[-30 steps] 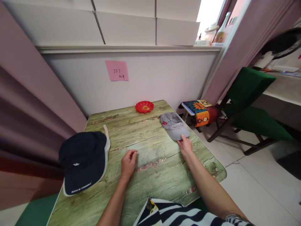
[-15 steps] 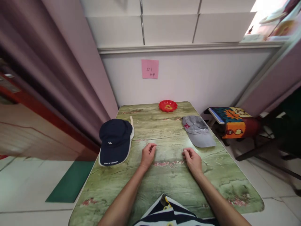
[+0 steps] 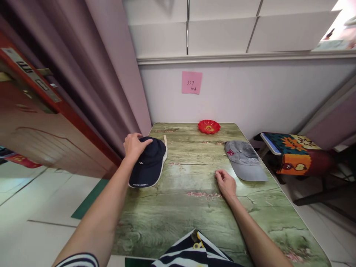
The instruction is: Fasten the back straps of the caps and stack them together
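Note:
My left hand point(image 3: 134, 145) is on the crown of a navy baseball cap point(image 3: 150, 163) at the table's left edge. Its thumb lies across the top and its fingers curl over the far left side, where their tips are hidden. The cap has a white-edged brim, pointing toward me, with small white lettering. My right hand point(image 3: 226, 183) rests on the table with its fingers curled together, and nothing shows in them. Beyond it, to the right, a grey baseball cap point(image 3: 244, 161) with a red emblem lies by the right edge.
The green wood-patterned table point(image 3: 189, 215) stands against a wall bearing a pink note point(image 3: 191, 82). A red scalloped dish point(image 3: 209, 127) sits at its back edge. A stool with a colourful cloth point(image 3: 294, 152) stands to the right; a door point(image 3: 55, 126) and curtain point(image 3: 111, 66) are left.
My left hand has moved left and forward from the middle of the table onto the navy cap. My right hand stays where it was. The view has turned slightly left.

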`<state>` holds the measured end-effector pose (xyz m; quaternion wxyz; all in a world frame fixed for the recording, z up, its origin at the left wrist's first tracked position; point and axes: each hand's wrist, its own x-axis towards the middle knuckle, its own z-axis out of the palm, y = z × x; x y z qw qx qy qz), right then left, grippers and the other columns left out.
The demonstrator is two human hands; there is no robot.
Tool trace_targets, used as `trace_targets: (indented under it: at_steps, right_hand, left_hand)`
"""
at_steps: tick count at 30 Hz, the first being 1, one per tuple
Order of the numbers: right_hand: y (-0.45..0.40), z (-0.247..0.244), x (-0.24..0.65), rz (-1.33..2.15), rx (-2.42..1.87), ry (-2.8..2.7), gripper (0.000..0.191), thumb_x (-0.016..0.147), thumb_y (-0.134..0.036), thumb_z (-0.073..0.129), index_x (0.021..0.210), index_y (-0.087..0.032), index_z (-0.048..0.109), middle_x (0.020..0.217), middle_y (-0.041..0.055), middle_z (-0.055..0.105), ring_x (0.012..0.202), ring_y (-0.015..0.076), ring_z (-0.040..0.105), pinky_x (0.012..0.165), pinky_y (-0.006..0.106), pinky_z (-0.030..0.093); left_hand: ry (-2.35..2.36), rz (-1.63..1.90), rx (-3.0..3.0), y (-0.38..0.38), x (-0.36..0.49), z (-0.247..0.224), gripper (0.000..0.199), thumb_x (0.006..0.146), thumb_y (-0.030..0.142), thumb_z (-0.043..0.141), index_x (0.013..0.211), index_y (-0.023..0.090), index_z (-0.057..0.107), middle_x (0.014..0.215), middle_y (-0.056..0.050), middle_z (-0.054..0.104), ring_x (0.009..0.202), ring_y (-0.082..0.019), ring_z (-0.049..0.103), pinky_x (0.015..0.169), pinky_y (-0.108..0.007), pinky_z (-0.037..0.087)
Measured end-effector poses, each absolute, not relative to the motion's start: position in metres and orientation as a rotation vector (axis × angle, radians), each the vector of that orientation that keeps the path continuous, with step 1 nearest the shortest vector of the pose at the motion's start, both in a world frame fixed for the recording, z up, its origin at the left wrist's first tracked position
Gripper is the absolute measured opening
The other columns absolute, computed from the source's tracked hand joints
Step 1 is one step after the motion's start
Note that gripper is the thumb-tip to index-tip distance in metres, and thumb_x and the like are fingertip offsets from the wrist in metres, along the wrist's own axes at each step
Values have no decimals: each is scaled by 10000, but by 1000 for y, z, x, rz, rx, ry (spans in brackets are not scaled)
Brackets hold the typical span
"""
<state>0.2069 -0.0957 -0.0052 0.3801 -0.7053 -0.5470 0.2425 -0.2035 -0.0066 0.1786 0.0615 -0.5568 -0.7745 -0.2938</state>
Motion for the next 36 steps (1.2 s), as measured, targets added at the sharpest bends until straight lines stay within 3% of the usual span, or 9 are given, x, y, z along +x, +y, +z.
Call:
trace_targets:
  at_steps: [3, 8, 17, 31, 36]
  right_hand:
    - [-95, -5, 207, 614, -1823, -1407, 314, 846, -491, 511, 862, -252, 714, 720, 12, 715, 650, 194, 607, 613, 272, 352]
    - [-95, -7, 208, 655, -1811, -1393, 325, 850, -500, 506, 881, -251, 714, 742, 13, 724, 652, 189, 618, 624, 269, 373]
    - [-97, -5, 211, 663, -1776, -1427, 368, 861, -521, 473, 881, -235, 704, 760, 23, 729, 682, 199, 649, 658, 278, 416]
    - [-98, -4, 209, 678, -1708, -1368, 393, 841, -559, 498, 858, -218, 694, 738, 43, 717, 661, 205, 635, 656, 294, 439]
    - [-108, 10, 183, 1091, -1354, -1087, 450, 771, -621, 632, 880, -184, 645, 736, 52, 692, 558, 155, 563, 549, 265, 452]
  left_hand:
    - [-2478, -700, -1689, -3, -216, 168, 515, 651, 519, 793, 1005, 160, 687, 1043, -156, 636, 977, -323, 582, 865, -442, 454]
    - [-2409, -744, -1723, -5, -215, 159, 301, 741, 357, 732, 983, 183, 696, 1035, -115, 644, 932, -269, 605, 823, -377, 470]
    - [-2316, -695, -1712, -18, -219, 174, 215, 782, 402, 606, 884, 232, 688, 975, -77, 663, 912, -269, 617, 762, -345, 468]
    - [-1851, -1134, -1880, -74, -164, 282, 121, 737, 316, 701, 744, 220, 629, 700, 11, 574, 648, -162, 516, 632, -300, 402]
    - [-1686, -1257, -2048, -75, -121, 292, 123, 737, 291, 711, 743, 211, 616, 721, 13, 577, 631, -143, 506, 607, -282, 404]
